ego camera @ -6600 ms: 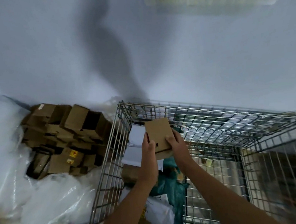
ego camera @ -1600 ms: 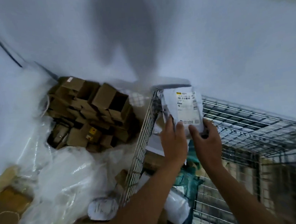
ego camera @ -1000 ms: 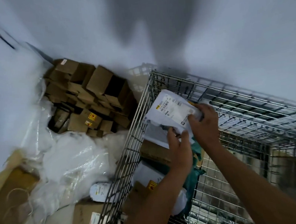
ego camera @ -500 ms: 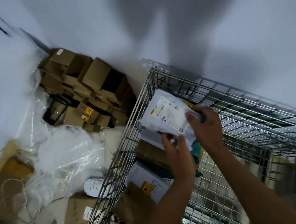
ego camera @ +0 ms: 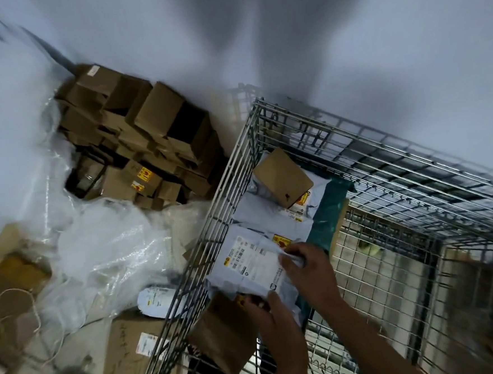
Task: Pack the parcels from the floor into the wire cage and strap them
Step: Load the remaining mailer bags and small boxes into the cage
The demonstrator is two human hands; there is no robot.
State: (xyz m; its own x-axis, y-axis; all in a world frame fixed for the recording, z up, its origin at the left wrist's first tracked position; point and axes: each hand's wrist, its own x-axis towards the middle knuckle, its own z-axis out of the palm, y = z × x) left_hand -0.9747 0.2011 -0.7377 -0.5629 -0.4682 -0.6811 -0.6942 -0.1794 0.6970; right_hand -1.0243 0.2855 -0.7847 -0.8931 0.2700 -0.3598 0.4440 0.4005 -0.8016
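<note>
Both my hands are inside the wire cage (ego camera: 229, 170), holding a white plastic mailer (ego camera: 244, 263) with a printed label low over the stacked parcels. My right hand (ego camera: 309, 267) grips its right edge and my left hand (ego camera: 265, 308) pinches its near edge. Further back in the cage a small brown box (ego camera: 282, 177) lies on grey and white mailers (ego camera: 273, 217), beside a green bag (ego camera: 328, 210). A brown paper parcel (ego camera: 220, 334) sits at the cage's near left corner.
Outside the cage on the floor lie a white mailer (ego camera: 157, 299), a labelled cardboard box (ego camera: 131, 349), clear plastic sheeting (ego camera: 98, 252) and string (ego camera: 18, 313). A heap of small brown boxes (ego camera: 136, 136) is piled against the wall at the back left.
Both hands have carried the white mailer down from the cage's top rim into the cage, low onto the stacked parcels. The small brown box, earlier hidden behind the mailer, now shows.
</note>
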